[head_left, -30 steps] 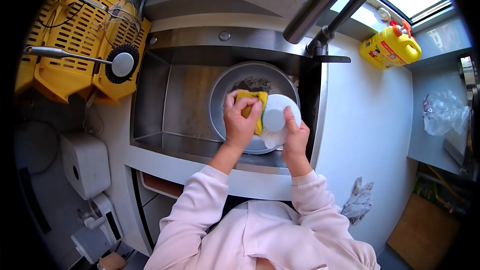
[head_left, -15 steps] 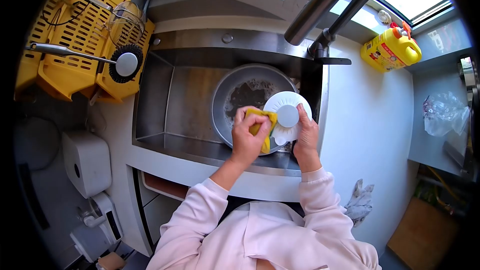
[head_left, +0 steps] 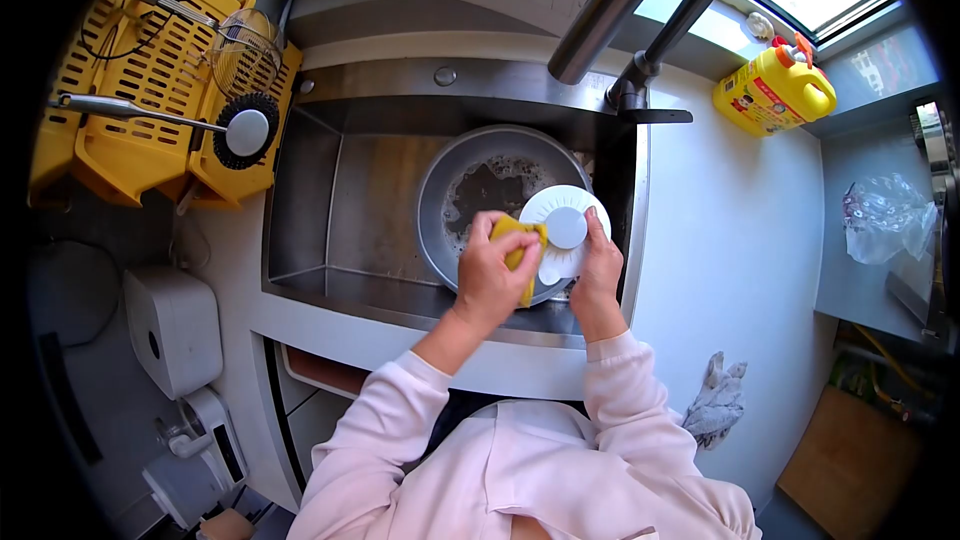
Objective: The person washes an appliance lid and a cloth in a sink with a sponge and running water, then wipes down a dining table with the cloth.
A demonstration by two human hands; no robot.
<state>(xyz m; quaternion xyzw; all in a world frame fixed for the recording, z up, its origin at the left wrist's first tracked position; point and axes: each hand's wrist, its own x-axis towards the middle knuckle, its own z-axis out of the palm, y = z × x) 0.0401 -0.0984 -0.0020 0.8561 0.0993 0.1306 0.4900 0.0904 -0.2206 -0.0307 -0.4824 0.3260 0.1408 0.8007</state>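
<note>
My left hand (head_left: 487, 270) is closed on a yellow sponge (head_left: 527, 245), which is beside the left edge of a white round piece (head_left: 548, 205) with slots and a smooth disc in its centre. My right hand (head_left: 601, 275) grips that white piece by its right side, thumb on top. Both hands are over the near right part of a grey round basin (head_left: 436, 210) that holds dark, foamy water. The basin stands in the steel sink (head_left: 375, 200).
A faucet (head_left: 632, 90) rises behind the sink. Yellow racks (head_left: 140, 145) with a whisk and a round brush (head_left: 246, 132) are at left. A yellow jug (head_left: 770, 92), a plastic bag (head_left: 888, 220) and grey gloves (head_left: 716, 402) lie to the right.
Compared with one second ago, the white piece shows its slotted face more fully and the sponge sits nearer its lower left edge. Since half a second ago both hands have shifted slightly left.
</note>
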